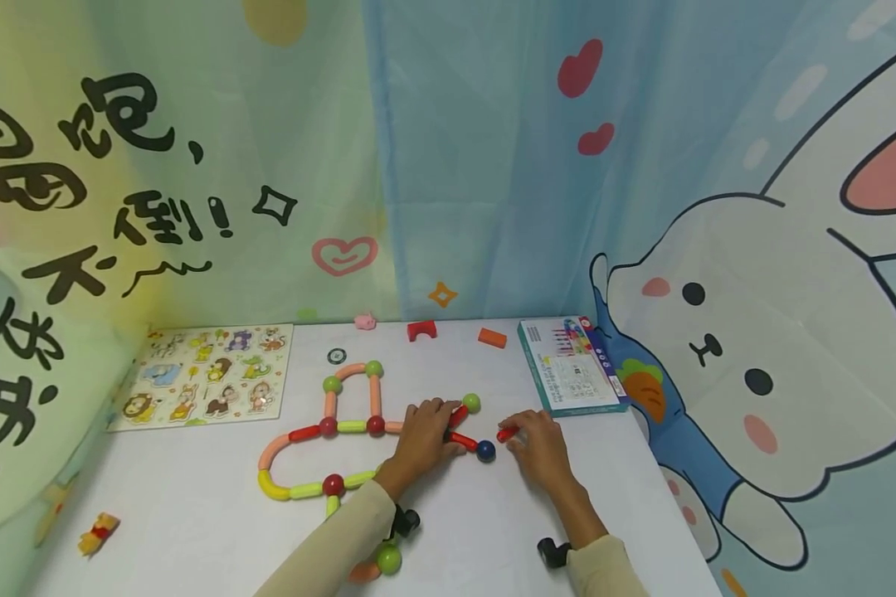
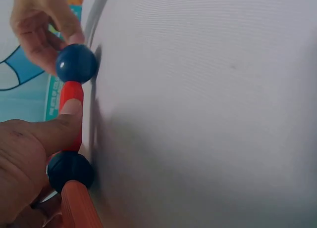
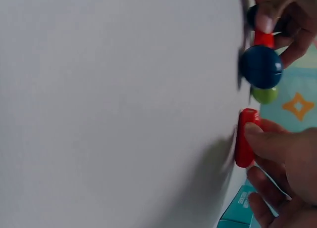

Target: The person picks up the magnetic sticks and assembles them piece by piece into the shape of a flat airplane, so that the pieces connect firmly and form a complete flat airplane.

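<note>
My left hand (image 1: pixel 424 438) pinches a red rod (image 2: pixel 72 91) of a stick-and-ball figure lying on the table. One end of that rod meets a blue ball (image 1: pixel 485 451); a second dark blue ball (image 2: pixel 71 169) sits at its other end, joined to an orange-pink rod (image 2: pixel 79 208). Just right of the blue ball, my right hand (image 1: pixel 542 452) holds a loose red rod (image 3: pixel 244 145) between thumb and fingers, a small gap away from the ball. Beyond the left fingers shows a green ball (image 1: pixel 471 403) on another red rod. My left hand and sleeve hide part of the figure.
Leftward the figure continues with a red ball (image 1: pixel 333 485) and a yellow curved rod (image 1: pixel 275 487). An animal picture board (image 1: pixel 209 373) lies back left, a boxed set (image 1: pixel 573 365) back right. Along the rear are a red arch block (image 1: pixel 421 330) and an orange block (image 1: pixel 492 337).
</note>
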Tool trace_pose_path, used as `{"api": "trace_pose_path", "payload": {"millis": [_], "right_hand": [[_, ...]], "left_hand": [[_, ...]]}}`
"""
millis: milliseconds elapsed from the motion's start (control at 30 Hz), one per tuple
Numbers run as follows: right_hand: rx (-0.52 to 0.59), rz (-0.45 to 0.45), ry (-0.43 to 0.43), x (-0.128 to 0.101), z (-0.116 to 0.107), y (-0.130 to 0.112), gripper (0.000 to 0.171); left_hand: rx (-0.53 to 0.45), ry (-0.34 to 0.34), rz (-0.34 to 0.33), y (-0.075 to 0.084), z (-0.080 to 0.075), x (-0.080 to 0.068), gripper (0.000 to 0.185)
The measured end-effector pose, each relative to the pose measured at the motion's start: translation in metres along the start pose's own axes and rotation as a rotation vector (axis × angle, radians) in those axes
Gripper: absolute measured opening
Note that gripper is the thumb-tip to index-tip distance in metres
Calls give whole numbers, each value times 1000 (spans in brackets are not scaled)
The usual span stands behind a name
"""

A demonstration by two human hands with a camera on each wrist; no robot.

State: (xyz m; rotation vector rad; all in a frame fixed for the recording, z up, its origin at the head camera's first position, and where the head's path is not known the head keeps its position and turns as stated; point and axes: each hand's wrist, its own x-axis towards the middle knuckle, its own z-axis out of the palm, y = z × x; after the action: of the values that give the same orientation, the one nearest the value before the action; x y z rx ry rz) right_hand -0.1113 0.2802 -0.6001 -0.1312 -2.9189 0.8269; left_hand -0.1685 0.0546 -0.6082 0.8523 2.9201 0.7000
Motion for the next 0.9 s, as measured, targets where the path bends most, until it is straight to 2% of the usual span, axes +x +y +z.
{"api": "trace_pose_path", "payload": {"millis": [100, 167, 233, 400, 467, 667, 900], "right_hand": [[-70, -4, -20, 5, 0, 1, 27], [-75, 7, -28, 8, 1, -1, 25], [-5, 36, -48, 11, 3, -4, 25], [294, 159, -128, 16, 11, -17, 25], [343, 194, -152, 17, 15, -24, 26], [342, 246, -135, 17, 25, -38, 26], [331, 249, -146, 17, 26, -37, 27]], "left_hand": [[-19, -18, -22, -1, 1, 2, 75], [-22, -22, -30, -1, 1, 2, 74], [-25, -21, -33, -2, 1, 2, 73], [-28, -7, -27, -2, 1, 0, 71], [-20, 1, -23, -1, 2, 0, 70], [-5, 19, -18, 1, 4, 1, 69], [15, 29, -15, 4, 6, 2, 67]]}}
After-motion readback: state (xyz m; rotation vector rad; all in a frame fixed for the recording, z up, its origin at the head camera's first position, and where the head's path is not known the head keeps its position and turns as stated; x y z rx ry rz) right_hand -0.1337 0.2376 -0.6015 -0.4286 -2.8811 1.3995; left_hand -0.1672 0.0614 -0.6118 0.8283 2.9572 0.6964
